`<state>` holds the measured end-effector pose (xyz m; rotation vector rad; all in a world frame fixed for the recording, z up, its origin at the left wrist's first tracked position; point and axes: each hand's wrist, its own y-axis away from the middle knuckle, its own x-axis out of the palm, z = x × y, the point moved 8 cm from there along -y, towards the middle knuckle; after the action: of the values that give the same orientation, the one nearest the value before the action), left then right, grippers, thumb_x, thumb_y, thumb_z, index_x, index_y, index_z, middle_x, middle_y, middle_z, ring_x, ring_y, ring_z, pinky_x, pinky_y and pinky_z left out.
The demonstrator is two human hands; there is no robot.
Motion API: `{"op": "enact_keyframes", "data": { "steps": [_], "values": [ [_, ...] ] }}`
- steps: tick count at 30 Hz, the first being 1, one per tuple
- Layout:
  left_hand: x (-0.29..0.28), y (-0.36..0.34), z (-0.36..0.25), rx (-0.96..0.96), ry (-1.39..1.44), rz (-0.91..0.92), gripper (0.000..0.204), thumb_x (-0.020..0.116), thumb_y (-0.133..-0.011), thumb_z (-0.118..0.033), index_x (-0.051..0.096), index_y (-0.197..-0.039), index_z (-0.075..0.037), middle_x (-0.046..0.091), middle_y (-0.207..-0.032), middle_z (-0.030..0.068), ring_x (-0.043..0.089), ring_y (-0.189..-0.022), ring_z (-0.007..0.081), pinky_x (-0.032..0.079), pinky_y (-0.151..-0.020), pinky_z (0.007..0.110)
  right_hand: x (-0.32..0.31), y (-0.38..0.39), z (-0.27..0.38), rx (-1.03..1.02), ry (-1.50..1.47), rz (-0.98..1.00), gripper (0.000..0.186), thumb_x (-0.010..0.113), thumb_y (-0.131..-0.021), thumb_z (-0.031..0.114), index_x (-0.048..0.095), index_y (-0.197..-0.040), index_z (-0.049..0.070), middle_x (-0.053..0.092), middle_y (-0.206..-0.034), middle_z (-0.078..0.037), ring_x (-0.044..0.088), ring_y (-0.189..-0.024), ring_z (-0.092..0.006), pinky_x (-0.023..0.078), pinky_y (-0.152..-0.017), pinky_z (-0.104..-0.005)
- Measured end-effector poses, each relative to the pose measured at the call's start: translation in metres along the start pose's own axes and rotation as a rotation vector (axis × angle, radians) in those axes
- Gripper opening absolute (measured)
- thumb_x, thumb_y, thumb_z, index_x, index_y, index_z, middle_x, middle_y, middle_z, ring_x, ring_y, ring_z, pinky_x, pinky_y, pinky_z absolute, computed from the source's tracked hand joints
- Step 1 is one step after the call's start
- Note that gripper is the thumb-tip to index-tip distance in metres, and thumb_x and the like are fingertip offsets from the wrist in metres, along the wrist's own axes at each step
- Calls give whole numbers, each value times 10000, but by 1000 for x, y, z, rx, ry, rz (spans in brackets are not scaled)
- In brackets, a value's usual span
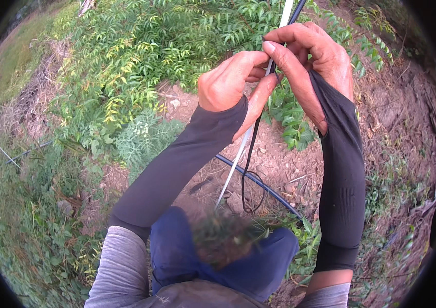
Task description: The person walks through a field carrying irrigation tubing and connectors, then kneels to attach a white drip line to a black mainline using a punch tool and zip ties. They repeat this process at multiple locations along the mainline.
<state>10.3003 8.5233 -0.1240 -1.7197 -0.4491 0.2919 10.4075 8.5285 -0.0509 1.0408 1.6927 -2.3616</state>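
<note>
My left hand (233, 84) is closed around a long white strip (284, 13) and a thin black cord (247, 159), fingertips pinched near where they cross. My right hand (310, 56) is just to the right and higher, its thumb and forefinger pinched at the same strip and cord; what exactly the fingertips hold is partly hidden. A dark tube (296, 11) runs beside the strip at the top, behind my fingers. The cord hangs in a loop below my hands, and the strip slants down toward my knees. Dark sleeves cover both forearms.
Leafy green plants (161, 46) grow ahead. A dark hose (274, 193) lies across bare soil (382, 113) below my hands and to the left. Dry grass (33, 87) is at the left. My legs in blue trousers (259, 267) are at the lower edge.
</note>
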Motion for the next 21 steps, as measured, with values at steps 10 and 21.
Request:
{"op": "enact_keyframes", "data": {
  "steps": [10,21],
  "values": [
    [9,6,23,-427,478,-71,129,609,-886,-85,607,-976,7,662,-904,82,634,-833,126,524,-747,268,17,42,-47,228,-805,-357,97,585,-888,108,545,-942,38,611,-929,-54,582,-815,-115,474,-744,-264],
    [43,10,46,-843,1145,303,228,533,-926,-207,579,-971,11,647,-902,106,632,-836,196,475,-797,319,54,49,-72,504,-1498,-275,101,564,-845,67,559,-903,-15,614,-926,-107,549,-771,-146,426,-654,-256]
  ]
}}
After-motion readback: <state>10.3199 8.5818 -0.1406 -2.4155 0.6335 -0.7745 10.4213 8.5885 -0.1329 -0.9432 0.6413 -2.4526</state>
